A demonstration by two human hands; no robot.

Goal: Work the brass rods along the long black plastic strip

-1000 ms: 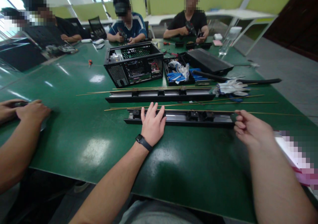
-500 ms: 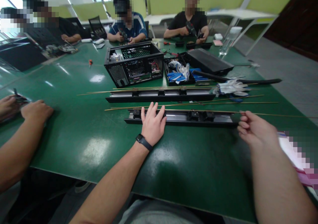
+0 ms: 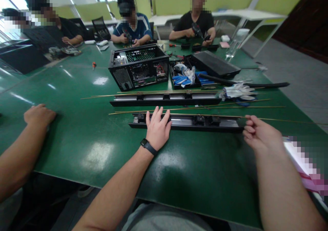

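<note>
A long black rail [image 3: 200,123] with clips lies across the green table [image 3: 89,132] in front of me. My left hand [image 3: 156,128], a dark watch on its wrist, rests flat on the rail's left part with fingers spread. My right hand [image 3: 260,134] is at the rail's right end, fingers pinched on a thin brass rod [image 3: 279,120] that runs along the rail's top. A second black rail [image 3: 166,99] lies just behind, with more brass rods [image 3: 205,107] beside it.
An open black computer case [image 3: 138,67] stands mid-table, a tray of blue-white gloves [image 3: 184,74] and a black panel [image 3: 215,64] to its right. White gloves [image 3: 238,91] lie at right. A neighbour's hand [image 3: 38,114] rests at left. Three people work at the far side.
My right hand has shifted slightly along the rod. The neighbour's farther hand, which held a dark object, has left the view. My left hand has stayed put.
</note>
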